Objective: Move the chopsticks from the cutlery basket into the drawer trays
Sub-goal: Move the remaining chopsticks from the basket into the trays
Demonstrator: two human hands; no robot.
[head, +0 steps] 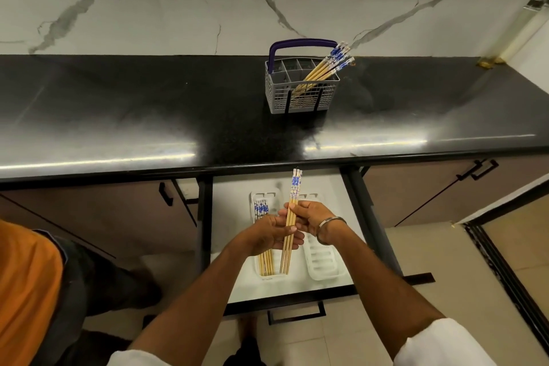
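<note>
- Holding a small bundle of chopsticks (pixel 290 227) over the open drawer (pixel 332 184): left hand (pixel 269 236) cups them from below with thumb across, right hand (pixel 312 217) pinches them just above.
- More chopsticks (pixel 322 70) lean in the cutlery basket (pixel 300 89) near the table's (pixel 148 116) far edge.
- Left tray (pixel 266 246) holds chopsticks, partly hidden by the left hand.
- Right tray (pixel 323 264): far end hidden behind the right wrist.

A glossy black surface (pixel 148 116) carries a grey cutlery basket (pixel 300 89) near the marble wall; below its front edge, an open drawer (pixel 332 184) holds two white trays (pixel 323 264) side by side.
</note>
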